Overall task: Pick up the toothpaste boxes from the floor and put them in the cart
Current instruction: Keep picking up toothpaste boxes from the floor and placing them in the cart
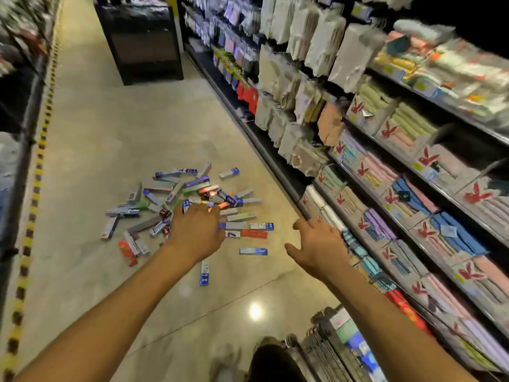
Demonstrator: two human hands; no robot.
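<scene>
Several toothpaste boxes lie scattered in a loose pile on the shop floor, in blue, grey, green and red. My left hand reaches out over the near edge of the pile, fingers spread, holding nothing. My right hand is stretched forward to the right of the pile, open and empty, close to the shelf front. A single blue box lies nearest to me. The wire cart shows at the bottom right with a few boxes inside it.
Shelving with folded towels and hanging packets runs along the right side. A dark display unit stands at the far end of the aisle. A yellow and black striped strip edges the left shelves. Polished floor lies between them.
</scene>
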